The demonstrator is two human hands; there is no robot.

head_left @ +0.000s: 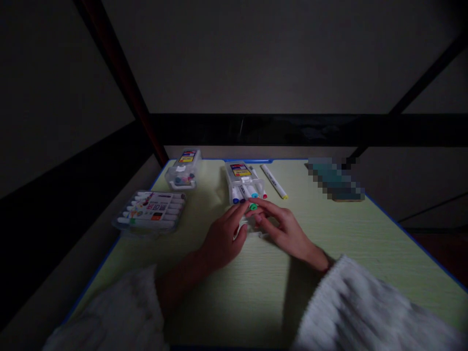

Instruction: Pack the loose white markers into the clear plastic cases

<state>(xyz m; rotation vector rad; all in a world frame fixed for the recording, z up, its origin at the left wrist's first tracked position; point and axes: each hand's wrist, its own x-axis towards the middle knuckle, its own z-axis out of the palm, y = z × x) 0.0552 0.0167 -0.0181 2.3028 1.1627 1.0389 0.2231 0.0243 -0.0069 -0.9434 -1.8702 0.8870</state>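
In front of me an open clear plastic case (237,180) holds several white markers with coloured ends, blue, dark and light blue among them. A green-ended marker (253,207) shows at its near side, between my fingers. My right hand (287,231) is closed round that green end, index finger above and thumb below. From the left, my left hand (224,239) reaches to the same spot, its fingers stretched out and the thumb apart. Its fingertips touch near the green end. The case's near flap (254,231) is partly hidden under my hands.
A loose white marker with a yellow end (274,181) lies right of the case. At the left stand another clear case (183,170) and a flat pack of markers (151,212). A blurred-out flat object (334,180) lies at the right. The table (365,239) has a blue edge.
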